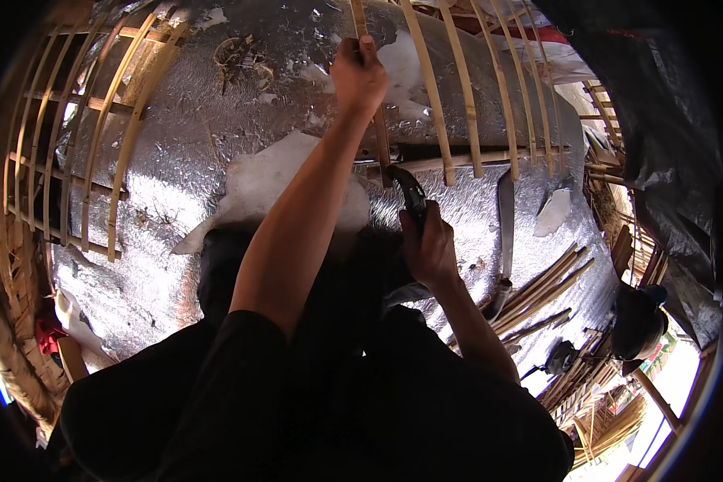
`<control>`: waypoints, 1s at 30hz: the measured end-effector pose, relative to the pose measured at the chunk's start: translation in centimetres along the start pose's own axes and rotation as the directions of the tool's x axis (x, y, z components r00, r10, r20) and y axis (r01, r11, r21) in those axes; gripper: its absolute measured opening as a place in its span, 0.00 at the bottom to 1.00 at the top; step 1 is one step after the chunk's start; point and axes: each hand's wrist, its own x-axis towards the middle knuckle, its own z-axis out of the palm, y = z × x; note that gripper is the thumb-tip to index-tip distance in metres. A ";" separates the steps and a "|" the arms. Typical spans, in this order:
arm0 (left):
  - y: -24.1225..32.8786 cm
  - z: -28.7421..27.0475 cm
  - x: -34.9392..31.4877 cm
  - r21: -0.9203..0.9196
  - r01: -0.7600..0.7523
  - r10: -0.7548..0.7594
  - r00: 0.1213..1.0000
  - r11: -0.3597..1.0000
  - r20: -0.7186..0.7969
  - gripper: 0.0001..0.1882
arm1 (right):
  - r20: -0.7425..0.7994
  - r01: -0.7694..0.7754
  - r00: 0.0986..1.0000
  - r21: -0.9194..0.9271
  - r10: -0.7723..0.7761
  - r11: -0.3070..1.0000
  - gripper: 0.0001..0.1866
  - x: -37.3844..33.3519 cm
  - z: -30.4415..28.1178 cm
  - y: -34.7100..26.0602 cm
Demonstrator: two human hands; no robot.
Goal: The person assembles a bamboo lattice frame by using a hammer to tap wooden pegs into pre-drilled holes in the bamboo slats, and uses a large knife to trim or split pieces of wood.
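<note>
My left hand [360, 76] is closed round a long bamboo slat [381, 136], which runs up past my fist and down toward my right hand. My right hand [431, 249] grips a black hand tool [410, 193] with a curved head. Its tip touches or nearly touches the slat's lower end; whether it is a hammer or another tool, I cannot make out. A crosspiece [498, 158] runs beneath the lower ends of several parallel slats [466, 96] just right of my left hand. These slats and the crosspiece form a frame.
A silver foil sheet [169, 120] covers the floor, with pale torn patches [269, 177] on it. Another slatted frame [96, 104] stands at the left. On the right lie a machete [506, 225] and loose bamboo strips [546, 289]. Dark plastic sheeting [671, 177] hangs at the far right.
</note>
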 end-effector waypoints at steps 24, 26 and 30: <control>-0.1 0.9 3.9 0.082 -0.175 0.182 0.980 0.981 -0.081 0.20 | -0.295 0.070 0.954 0.058 -0.050 0.996 0.17 2.5 -0.6 -2.0; -0.3 1.0 4.0 0.076 -0.170 0.177 0.981 0.982 -0.082 0.21 | -0.329 0.215 0.918 -0.062 -0.223 0.975 0.17 3.7 0.4 -2.2; -1.2 0.4 4.2 0.139 -0.198 0.214 0.970 0.970 -0.113 0.20 | 0.010 -0.070 0.997 -0.038 0.070 0.997 0.17 5.5 -3.1 -4.9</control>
